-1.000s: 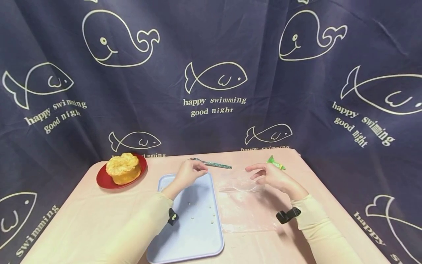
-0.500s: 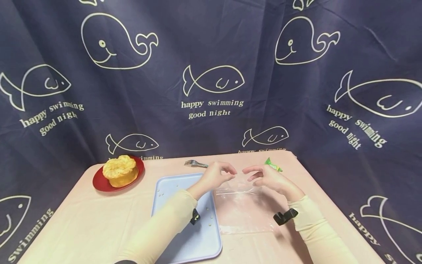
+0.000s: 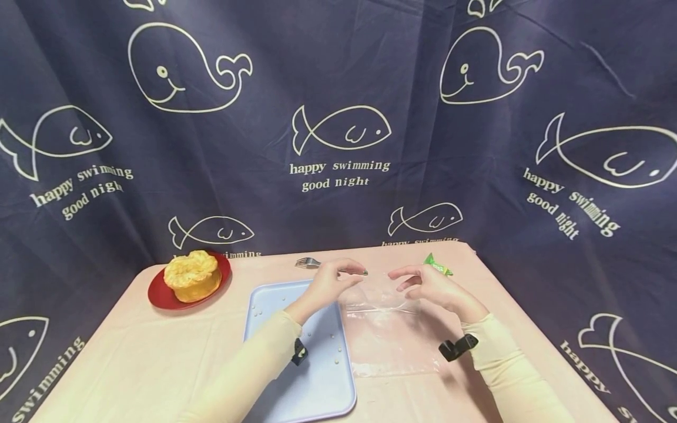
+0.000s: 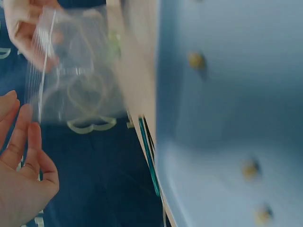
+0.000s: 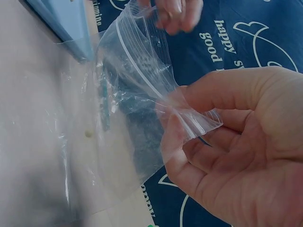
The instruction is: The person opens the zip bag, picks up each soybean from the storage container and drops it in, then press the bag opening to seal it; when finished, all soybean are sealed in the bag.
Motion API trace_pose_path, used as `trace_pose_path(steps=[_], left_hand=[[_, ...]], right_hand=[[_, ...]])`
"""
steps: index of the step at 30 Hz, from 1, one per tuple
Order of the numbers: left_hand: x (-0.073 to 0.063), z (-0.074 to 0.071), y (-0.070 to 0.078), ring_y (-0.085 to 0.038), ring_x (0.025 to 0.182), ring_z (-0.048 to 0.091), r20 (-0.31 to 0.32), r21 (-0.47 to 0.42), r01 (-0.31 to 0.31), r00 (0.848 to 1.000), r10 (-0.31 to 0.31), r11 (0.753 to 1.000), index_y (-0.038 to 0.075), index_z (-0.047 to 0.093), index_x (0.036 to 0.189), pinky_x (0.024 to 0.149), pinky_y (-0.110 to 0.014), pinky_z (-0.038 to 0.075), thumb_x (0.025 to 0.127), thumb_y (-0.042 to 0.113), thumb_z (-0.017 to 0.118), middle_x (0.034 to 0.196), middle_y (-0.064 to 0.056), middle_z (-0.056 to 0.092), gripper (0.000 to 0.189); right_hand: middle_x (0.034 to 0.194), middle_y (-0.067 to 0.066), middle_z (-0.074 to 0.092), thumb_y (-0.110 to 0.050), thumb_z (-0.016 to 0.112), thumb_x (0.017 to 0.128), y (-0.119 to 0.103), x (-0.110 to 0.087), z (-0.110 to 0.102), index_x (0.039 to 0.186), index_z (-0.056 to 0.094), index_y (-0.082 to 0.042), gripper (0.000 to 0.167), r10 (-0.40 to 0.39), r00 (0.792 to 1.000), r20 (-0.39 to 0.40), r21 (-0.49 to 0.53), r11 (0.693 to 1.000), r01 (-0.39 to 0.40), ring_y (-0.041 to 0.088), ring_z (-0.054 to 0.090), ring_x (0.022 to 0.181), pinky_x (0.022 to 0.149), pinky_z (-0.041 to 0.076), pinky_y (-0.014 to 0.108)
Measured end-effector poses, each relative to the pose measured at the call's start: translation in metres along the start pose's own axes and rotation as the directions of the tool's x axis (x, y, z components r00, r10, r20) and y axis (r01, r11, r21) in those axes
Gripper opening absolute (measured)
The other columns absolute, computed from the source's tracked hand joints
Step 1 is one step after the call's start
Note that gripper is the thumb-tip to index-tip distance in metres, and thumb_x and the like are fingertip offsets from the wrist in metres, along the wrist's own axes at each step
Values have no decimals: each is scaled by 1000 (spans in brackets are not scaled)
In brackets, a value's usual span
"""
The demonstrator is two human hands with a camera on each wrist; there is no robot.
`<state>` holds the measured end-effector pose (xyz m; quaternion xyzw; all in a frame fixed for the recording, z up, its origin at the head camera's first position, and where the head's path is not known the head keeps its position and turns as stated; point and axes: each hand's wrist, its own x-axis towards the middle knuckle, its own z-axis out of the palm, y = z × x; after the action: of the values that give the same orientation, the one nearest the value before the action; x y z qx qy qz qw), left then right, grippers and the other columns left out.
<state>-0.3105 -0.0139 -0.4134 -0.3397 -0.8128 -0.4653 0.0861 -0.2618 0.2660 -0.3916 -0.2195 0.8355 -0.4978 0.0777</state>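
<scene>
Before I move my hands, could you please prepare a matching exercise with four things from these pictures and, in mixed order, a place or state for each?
Things
1. Zip-lock bag
2. Fork
3. Golden pastry
4. Blue tray

Places and states
A. Sits on the red plate
B. Has small beads scattered on it
C. Is pinched by the right hand
D. Has a teal handle

Right pairs: 1-C, 2-D, 3-A, 4-B
</scene>
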Motion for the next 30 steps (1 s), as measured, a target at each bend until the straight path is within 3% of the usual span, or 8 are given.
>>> trace_pose_path(steps=[6,10,14,19,24,27,30], left_hand=[[-17,-43,-32,-14,81,68,-114,26,120,987,-117,992,9,78,102,71,-30,54,90,11,78,94,1,76,13],[-32,-72,-53,-17,79,69,-165,94,204,968,-187,974,7,78,99,73,-33,55,89,9,79,94,-3,77,10],[-45,-90,-66,-19,82,70,-179,188,297,948,-265,936,5,79,94,79,-39,55,87,8,79,91,-3,77,7],[-55,-97,-73,-20,82,70,-137,277,400,917,-376,874,5,80,88,81,-42,54,84,8,82,86,-3,77,6],[-58,-96,-76,-15,73,63,-107,380,484,869,-482,788,14,79,82,69,-38,50,80,14,85,82,2,75,6],[-58,-95,-77,-15,69,58,-111,430,513,847,-521,743,17,77,77,64,-38,46,77,16,87,78,5,72,10],[-59,-95,-79,-16,70,57,-118,457,532,831,-544,713,18,74,72,65,-39,44,75,14,88,76,6,69,14]], right_hand=[[136,35,54,18,58,76,-1,-2,-1,133,56,15,56,-6,1000,-4,20,1000,6,46,62,113,78,54,24],[135,30,58,17,59,77,1,-2,-1,133,57,14,56,1,1000,-12,27,1000,-1,44,64,111,78,55,25],[134,27,60,15,62,78,2,-1,-1,133,58,13,55,6,1000,-20,18,1000,-6,41,65,110,78,55,25],[136,33,55,17,60,77,6,0,0,134,56,14,57,9,1000,-9,45,999,-8,43,64,112,78,55,25],[138,33,54,19,57,76,7,2,2,135,53,16,59,7,1000,6,73,997,-8,45,62,113,79,56,26],[138,35,52,19,57,77,6,3,4,135,52,17,59,-2,1000,11,76,997,1,47,61,113,79,56,26],[138,36,51,18,58,77,5,5,5,135,53,17,58,-10,1000,15,68,998,9,47,61,113,79,56,26]])
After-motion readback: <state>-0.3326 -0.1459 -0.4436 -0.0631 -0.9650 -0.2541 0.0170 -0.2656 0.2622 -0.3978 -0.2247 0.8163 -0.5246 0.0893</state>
